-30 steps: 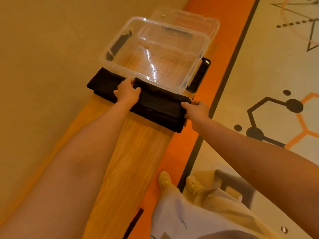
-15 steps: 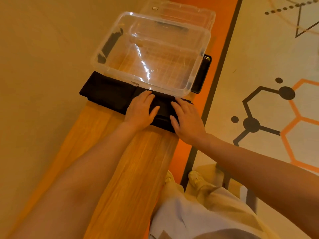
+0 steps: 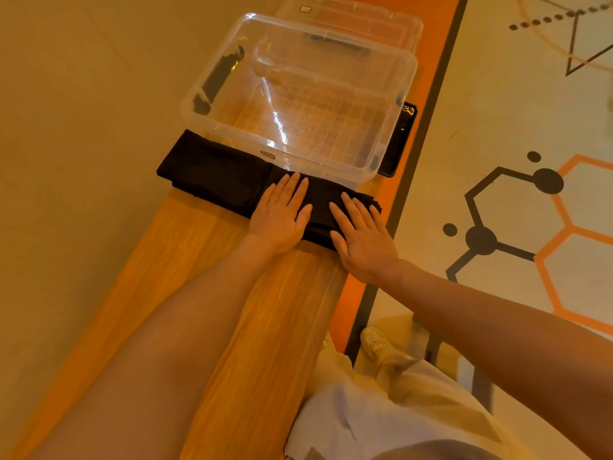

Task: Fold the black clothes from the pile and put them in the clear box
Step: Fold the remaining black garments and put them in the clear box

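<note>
both hands, left hand [image 3: 280, 215] and right hand [image 3: 361, 237], flat, fingers straight, on the black garment [image 3: 212, 175] (apparently folded) beside the clear box [image 3: 199, 97]

Both forearms are seen bare, with no sleeves, from wrist to frame edge. A pale garment [image 3: 381, 423] with creased folds is worn below. Light-coloured shoes [image 3: 376, 345] are worn, one bearing a small red mark.

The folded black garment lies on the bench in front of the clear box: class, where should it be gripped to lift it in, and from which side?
Probably grip the folded black garment at its two short ends, coming in from left and right. It is a long flat strip whose far edge meets the clear box. The left hand and right hand press it flat.
</note>
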A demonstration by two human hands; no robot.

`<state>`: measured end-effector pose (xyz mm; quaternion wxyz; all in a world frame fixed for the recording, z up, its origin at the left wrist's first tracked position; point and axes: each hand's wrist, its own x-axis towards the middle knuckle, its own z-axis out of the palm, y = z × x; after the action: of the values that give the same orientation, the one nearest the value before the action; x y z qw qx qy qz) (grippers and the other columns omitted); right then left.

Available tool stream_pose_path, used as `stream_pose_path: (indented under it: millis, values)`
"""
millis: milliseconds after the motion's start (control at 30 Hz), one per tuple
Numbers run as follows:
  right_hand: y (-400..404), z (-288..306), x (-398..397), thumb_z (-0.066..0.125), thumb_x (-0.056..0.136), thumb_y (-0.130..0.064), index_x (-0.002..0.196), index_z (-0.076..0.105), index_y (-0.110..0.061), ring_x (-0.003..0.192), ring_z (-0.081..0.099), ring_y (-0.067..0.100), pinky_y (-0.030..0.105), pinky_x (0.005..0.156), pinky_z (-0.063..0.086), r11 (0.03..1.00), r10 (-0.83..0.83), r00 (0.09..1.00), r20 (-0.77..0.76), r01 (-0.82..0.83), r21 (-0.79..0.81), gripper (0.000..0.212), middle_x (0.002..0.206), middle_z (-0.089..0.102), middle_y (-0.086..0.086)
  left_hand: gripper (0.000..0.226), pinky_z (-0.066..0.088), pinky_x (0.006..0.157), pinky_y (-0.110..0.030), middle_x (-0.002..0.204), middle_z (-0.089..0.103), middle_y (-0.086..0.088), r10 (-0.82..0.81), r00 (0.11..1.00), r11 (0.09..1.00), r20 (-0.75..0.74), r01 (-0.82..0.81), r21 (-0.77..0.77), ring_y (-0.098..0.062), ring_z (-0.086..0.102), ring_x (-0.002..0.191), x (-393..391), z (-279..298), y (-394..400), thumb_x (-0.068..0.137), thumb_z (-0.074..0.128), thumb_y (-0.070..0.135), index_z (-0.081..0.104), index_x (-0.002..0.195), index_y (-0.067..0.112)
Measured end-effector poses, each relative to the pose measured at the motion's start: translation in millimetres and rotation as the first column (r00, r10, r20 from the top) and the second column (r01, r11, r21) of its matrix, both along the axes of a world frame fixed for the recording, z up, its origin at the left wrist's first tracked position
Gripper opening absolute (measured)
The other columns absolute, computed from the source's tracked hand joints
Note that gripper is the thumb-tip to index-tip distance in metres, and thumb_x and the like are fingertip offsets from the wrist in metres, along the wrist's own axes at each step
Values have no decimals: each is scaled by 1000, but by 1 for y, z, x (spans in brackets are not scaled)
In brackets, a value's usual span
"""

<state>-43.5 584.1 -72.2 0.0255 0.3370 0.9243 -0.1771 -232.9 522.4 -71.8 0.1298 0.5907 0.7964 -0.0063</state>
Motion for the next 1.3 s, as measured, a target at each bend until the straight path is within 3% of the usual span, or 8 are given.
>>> stream_pose_path:
  millis: [167,267,633,1000,1300]
  values:
    - [8,4,-4,22,86,-74,153,-2,-26,147,-9,27,43,119,-7,999,31,994,106,-33,21,86,161,-11,8,60,3,118,-36,161,11,-5,-21,999,1000,-32,22,16,-20,5,148,-5,8,5,102,23,45,12,153,16]
    - [6,-1,-3,34,91,-67,151,-12,-27,147,-14,28,43,119,-9,998,49,988,147,-54,26,86,159,-17,9,61,1,118,-38,161,7,-6,-24,999,999,-32,23,-32,-21,1,148,-2,12,7,102,21,46,5,153,17]
    - [6,-2,14,45,93,-54,152,-11,-26,147,-14,28,42,118,-9,990,126,983,135,-132,39,86,159,-15,11,63,-1,118,-40,161,1,-8,46,999,995,4,-46,-87,-25,-4,147,20,13,-1,101,22,46,0,153,20]
    - [-1,-4,36,47,91,-57,151,-11,-26,146,-15,28,39,116,-14,945,309,942,134,-320,64,89,159,-15,11,62,1,119,-40,161,0,-9,250,968,968,2,-250,-27,-25,-3,147,66,8,-47,101,21,45,-1,153,19]
    - [0,-11,43,44,91,-58,148,-17,-31,147,-13,28,42,117,-14,842,517,843,147,-532,90,88,160,-13,10,62,1,119,-40,161,2,-10,475,880,880,-5,-475,-18,-25,-1,148,107,9,-83,101,22,44,1,154,17]
